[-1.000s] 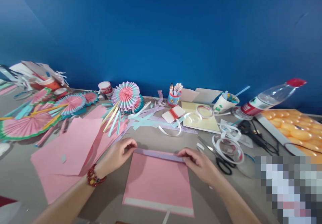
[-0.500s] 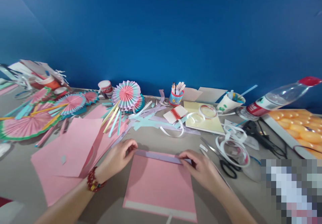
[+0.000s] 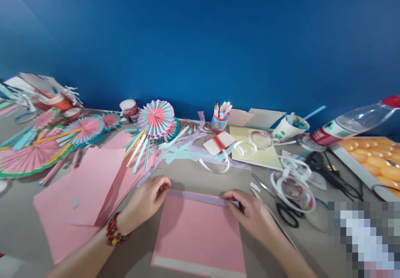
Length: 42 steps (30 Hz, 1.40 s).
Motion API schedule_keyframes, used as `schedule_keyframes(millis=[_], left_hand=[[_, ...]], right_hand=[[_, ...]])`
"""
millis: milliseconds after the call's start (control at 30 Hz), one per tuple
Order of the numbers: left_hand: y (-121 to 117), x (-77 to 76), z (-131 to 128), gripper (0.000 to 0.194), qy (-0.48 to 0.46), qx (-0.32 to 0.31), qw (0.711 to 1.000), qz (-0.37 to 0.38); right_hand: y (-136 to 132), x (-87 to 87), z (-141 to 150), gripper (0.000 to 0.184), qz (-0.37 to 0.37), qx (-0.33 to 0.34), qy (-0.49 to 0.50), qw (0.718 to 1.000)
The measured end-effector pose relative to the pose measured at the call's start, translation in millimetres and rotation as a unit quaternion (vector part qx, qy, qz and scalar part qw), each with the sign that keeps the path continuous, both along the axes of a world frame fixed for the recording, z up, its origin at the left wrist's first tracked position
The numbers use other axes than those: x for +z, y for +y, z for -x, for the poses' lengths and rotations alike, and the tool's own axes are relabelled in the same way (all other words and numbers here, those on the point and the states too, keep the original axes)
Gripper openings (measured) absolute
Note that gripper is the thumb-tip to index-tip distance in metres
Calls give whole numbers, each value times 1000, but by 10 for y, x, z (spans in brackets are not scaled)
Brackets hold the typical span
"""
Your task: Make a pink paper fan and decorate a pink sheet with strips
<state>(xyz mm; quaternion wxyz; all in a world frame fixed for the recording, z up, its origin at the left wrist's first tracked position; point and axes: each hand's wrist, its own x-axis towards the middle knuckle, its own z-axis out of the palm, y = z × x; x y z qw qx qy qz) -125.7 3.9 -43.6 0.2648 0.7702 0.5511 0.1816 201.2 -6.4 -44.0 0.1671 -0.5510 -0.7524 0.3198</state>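
Note:
A pink sheet of paper (image 3: 200,232) lies flat on the table in front of me. A narrow lavender paper strip (image 3: 196,197) runs along its far edge, and a white strip (image 3: 196,266) runs along its near edge. My left hand (image 3: 151,196), with a red bead bracelet at the wrist, is closed at the lavender strip's left end, thumb and fingertips curled together. At the other end, my right hand (image 3: 250,211) pinches the strip between thumb and fingers, low over the sheet's far right corner.
Left are loose pink sheets (image 3: 81,190) and folded paper fans (image 3: 156,117). Behind lie paper strips (image 3: 184,149) and a pencil cup (image 3: 220,121). To the right are scissors (image 3: 286,213), tape rolls (image 3: 295,192), a glue gun (image 3: 325,171) and a plastic bottle (image 3: 353,121).
The view has shifted slightly. My right hand still grips the strip's right end, and the left stays at the left end. The lavender strip lies along the sheet's far edge in both frames.

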Motion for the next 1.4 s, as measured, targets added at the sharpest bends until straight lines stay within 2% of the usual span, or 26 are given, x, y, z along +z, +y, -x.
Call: schedule_keyframes(millis=[400,1400], left_hand=[[4,-9,-46,15,22,8,1000,-18],[4,-35,-55,18,32,5,999,-29]], right_hand=[[-6,-3,40,14,-33,-19,-33,999],[-1,-19,84,15,-52,-45,-39,997]])
